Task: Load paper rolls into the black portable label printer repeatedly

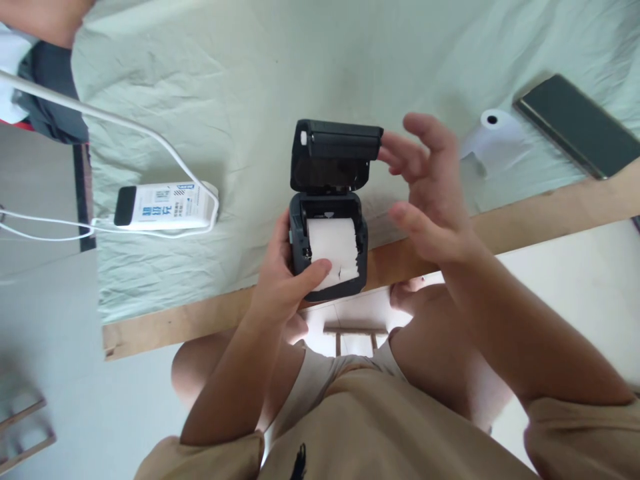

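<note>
Gripping small black printer (327,250) w/ left hand (280,283) at near table edge (170,327) — thumb on paper roll (333,247). Right hand (430,187) spread wide, fingertips touching raised lid (337,155) — holding nothing. Spare roll (495,130) and phone (580,125) far right; power bank (165,207) left.

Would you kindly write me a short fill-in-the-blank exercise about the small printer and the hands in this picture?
1. The lid of the small black label printer stands ____.
2. The left hand grips the printer, its thumb resting on the ____ paper roll inside.
3. The right hand's fingertips touch the lid's ____ edge.
4. A spare paper roll lies beside the dark ____ on the pale green cloth.

Missing words: open; white; right; phone
</note>
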Available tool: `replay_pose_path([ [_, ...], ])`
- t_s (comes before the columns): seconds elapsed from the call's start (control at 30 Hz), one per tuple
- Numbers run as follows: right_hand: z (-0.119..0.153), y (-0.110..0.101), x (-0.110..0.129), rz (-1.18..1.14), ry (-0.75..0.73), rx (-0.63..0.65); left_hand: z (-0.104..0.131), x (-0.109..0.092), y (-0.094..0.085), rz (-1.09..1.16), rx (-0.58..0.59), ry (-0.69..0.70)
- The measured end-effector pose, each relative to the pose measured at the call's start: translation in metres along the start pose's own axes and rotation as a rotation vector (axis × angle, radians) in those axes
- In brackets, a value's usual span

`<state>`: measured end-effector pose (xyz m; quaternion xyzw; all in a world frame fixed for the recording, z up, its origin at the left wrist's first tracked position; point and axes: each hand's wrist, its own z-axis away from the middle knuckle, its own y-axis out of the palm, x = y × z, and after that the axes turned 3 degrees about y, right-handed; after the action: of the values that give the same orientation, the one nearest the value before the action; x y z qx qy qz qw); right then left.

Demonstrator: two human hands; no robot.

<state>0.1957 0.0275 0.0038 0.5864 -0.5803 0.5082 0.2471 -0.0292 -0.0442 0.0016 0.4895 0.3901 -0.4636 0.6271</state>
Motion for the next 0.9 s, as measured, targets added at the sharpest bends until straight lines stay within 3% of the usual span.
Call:
replay_pose_path([
  [0.07,0.000,-0.001,-0.003,-0.173,0.032,0.088,0.000,0.001,0.000,0.001,-0.006,0.009],
  [0.17,0.003,0.001,-0.006,-0.306,0.072,0.055,-0.002,0.004,-0.002,-0.003,-0.011,0.016],
  [0.27,0.009,0.007,-0.003,-0.223,0.094,0.047,-0.001,0.006,-0.003,-0.015,0.024,0.028],
  [0.4,0.013,0.014,0.005,-0.050,0.090,0.223,0.002,0.003,-0.004,-0.005,0.100,0.065],
  [0.53,0.011,0.016,0.005,0.039,0.079,0.313,0.004,-0.001,0.000,0.020,0.070,0.017],
  [0.73,0.011,0.024,0.002,0.066,0.112,0.265,-0.001,-0.006,0.007,0.101,0.003,-0.095],
  [0.9,0.012,0.025,0.002,0.076,0.109,0.219,-0.005,0.001,0.010,0.189,-0.103,-0.030],
])
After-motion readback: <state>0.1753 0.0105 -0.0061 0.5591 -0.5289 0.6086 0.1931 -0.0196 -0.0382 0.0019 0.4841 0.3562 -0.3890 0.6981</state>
